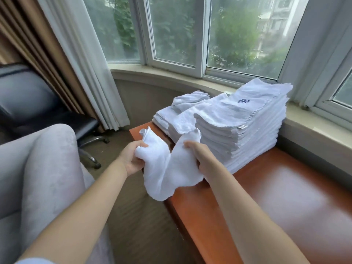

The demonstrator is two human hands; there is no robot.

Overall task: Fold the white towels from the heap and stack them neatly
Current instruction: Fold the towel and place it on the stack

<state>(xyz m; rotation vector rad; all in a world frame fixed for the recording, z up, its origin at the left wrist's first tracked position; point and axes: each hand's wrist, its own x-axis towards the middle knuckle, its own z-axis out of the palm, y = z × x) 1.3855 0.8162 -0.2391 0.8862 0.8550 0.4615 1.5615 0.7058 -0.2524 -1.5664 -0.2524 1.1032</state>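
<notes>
A crumpled white towel [163,172] hangs in the air between my two hands, just off the near left edge of the orange-brown table [285,197]. My left hand [131,159] grips its left end, and my right hand [200,159] grips its right end. Behind the hands stands a tall stack of folded white towels [242,134], the top one bearing a dark blue logo. A lower pile of white towels [182,113] lies to the left of that stack, with a loose rumpled one on top.
A curved window sill [171,77] runs behind the table. Curtains [80,63] hang at the left. A black office chair [38,103] and a light grey armchair [38,168] stand at the left over carpet.
</notes>
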